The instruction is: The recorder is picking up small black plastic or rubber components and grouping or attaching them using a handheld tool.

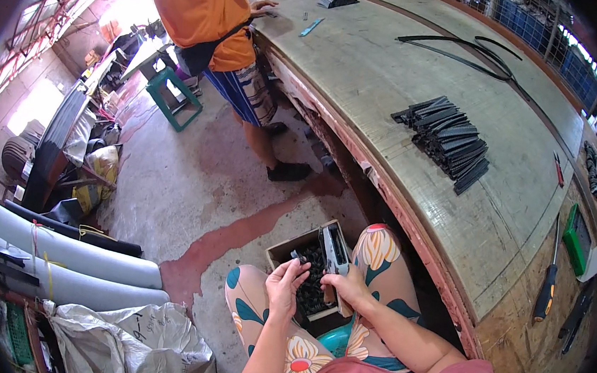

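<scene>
Left hand (285, 286): thumb and fingertips pressed together, a small piece (298, 256) pinched between them; its exact form is too small to be told. Right hand (347, 290): closed around the near end of a grey tool (336, 250), the grip partly covered by the fingers. The piece is held just left of the tool, a narrow gap left between; the two are not seen to touch. The tool's long axis is pointed away from the body, its far end leaned slightly leftward. The piece is carried by the left hand alone, and the tool is crossed toward it by the right forearm.

Below both: one box (280, 248), set between the legs (385, 266), filled with dark parts (311, 298).

To the left: one pale sack (135, 346), creased; beyond it, pale rolls (69, 248), tied.

To the right, on the tabletop (394, 70): one screwdriver (546, 293), its shaft aimed away; one green tray (576, 239); black strips (451, 143), heaped side by side; farther off, black bands (494, 61), looped.

Far side: one co-worker (197, 7), orange-shirted, stood at the tabletop edge; one green stool (173, 99), placed behind.
</scene>
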The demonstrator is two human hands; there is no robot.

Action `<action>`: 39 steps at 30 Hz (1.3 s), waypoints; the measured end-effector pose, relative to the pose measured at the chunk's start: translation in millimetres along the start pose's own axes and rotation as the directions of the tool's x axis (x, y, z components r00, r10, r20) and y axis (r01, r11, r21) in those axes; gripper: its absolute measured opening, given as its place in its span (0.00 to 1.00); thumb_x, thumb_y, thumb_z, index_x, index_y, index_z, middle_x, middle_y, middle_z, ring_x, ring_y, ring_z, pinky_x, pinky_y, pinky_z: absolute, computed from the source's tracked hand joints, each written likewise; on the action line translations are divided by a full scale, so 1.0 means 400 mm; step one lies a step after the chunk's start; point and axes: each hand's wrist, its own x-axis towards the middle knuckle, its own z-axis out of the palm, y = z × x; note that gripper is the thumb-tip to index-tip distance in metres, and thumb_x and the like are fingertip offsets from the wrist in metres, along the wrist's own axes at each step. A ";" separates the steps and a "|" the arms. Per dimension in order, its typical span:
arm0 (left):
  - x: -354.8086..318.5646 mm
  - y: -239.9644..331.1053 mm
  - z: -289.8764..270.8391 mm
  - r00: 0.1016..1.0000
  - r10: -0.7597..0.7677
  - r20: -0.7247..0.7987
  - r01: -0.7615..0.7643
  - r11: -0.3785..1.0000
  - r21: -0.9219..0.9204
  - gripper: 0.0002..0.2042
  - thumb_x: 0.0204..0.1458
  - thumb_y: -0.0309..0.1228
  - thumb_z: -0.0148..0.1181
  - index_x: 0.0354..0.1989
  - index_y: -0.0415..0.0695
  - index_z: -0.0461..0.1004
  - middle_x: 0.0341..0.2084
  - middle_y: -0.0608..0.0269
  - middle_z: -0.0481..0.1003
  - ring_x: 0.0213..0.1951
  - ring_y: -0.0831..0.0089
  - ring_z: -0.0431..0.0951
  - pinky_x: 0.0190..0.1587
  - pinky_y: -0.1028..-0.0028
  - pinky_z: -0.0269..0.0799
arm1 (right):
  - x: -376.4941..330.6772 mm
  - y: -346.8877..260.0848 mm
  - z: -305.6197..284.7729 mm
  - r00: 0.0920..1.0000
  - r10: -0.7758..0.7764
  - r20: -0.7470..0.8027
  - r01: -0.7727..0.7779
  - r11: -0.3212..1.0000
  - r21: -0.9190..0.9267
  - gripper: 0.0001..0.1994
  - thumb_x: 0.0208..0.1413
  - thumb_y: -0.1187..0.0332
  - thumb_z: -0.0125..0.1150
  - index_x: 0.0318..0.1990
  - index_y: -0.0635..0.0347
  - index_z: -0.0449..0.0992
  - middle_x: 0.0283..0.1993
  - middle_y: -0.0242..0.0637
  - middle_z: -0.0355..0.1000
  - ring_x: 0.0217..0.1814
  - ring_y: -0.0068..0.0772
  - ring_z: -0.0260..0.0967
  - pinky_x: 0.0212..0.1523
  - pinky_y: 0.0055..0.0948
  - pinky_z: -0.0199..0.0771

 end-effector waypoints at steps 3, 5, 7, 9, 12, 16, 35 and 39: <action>0.004 -0.004 -0.004 1.000 0.000 0.000 0.000 1.000 -0.020 0.06 0.53 0.26 0.56 0.36 0.37 0.73 0.34 0.56 0.76 0.37 0.69 0.78 0.38 0.76 0.76 | 0.001 0.003 0.002 1.000 -0.016 -0.019 0.016 1.000 0.001 0.11 0.40 0.66 0.58 0.26 0.67 0.74 0.23 0.38 0.73 0.26 0.28 0.72 0.29 0.27 0.69; 0.006 -0.003 -0.011 1.000 0.001 0.016 0.000 0.999 -0.042 0.06 0.53 0.27 0.56 0.35 0.37 0.73 0.34 0.56 0.76 0.37 0.69 0.78 0.37 0.76 0.76 | 0.001 0.000 0.006 0.999 -0.034 -0.018 0.034 0.999 -0.027 0.10 0.41 0.66 0.58 0.26 0.66 0.74 0.23 0.38 0.73 0.26 0.28 0.71 0.28 0.26 0.69; 0.004 -0.003 -0.012 1.000 -0.006 0.027 0.007 0.999 -0.036 0.06 0.53 0.28 0.56 0.35 0.37 0.73 0.34 0.56 0.76 0.37 0.69 0.78 0.37 0.76 0.76 | -0.003 -0.006 0.006 0.999 -0.037 -0.009 0.037 0.999 -0.013 0.10 0.41 0.66 0.58 0.26 0.66 0.74 0.23 0.37 0.72 0.26 0.28 0.71 0.28 0.26 0.69; 0.003 -0.002 -0.008 0.999 -0.013 0.037 0.014 0.999 -0.033 0.07 0.54 0.28 0.56 0.35 0.37 0.73 0.34 0.55 0.76 0.36 0.69 0.78 0.37 0.76 0.76 | -0.004 -0.008 0.005 0.999 -0.039 0.001 0.039 0.999 -0.001 0.10 0.41 0.66 0.58 0.26 0.66 0.74 0.23 0.37 0.72 0.26 0.28 0.71 0.28 0.26 0.69; -0.001 0.000 -0.001 0.999 -0.031 0.025 0.032 0.999 -0.039 0.08 0.54 0.30 0.56 0.35 0.37 0.73 0.35 0.56 0.76 0.36 0.69 0.78 0.37 0.77 0.76 | -0.001 0.002 0.000 1.000 -0.030 -0.002 0.031 0.999 0.018 0.10 0.41 0.67 0.58 0.26 0.66 0.74 0.22 0.37 0.72 0.26 0.28 0.71 0.28 0.26 0.68; -0.003 0.003 -0.008 0.999 -0.033 0.006 0.033 0.997 -0.067 0.08 0.54 0.30 0.56 0.35 0.37 0.73 0.35 0.56 0.76 0.36 0.69 0.78 0.37 0.77 0.76 | -0.006 -0.005 0.001 0.999 -0.041 -0.010 0.041 0.999 -0.002 0.10 0.41 0.67 0.59 0.28 0.67 0.73 0.23 0.37 0.72 0.26 0.27 0.71 0.27 0.26 0.69; -0.009 0.000 -0.003 0.999 -0.020 -0.036 0.020 1.000 -0.004 0.08 0.50 0.25 0.60 0.35 0.39 0.67 0.34 0.55 0.75 0.32 0.68 0.78 0.33 0.75 0.77 | -0.016 -0.020 0.006 1.000 0.016 -0.025 -0.016 1.000 -0.005 0.10 0.40 0.67 0.59 0.28 0.67 0.73 0.25 0.38 0.72 0.26 0.28 0.71 0.29 0.27 0.70; -0.008 -0.008 0.017 0.992 -0.024 -0.124 0.028 0.999 0.029 0.11 0.50 0.25 0.59 0.39 0.40 0.64 0.35 0.54 0.74 0.30 0.69 0.77 0.33 0.75 0.77 | -0.019 -0.021 0.007 0.999 0.012 -0.037 -0.013 1.000 -0.021 0.11 0.40 0.67 0.59 0.28 0.67 0.73 0.25 0.39 0.73 0.27 0.28 0.71 0.29 0.27 0.70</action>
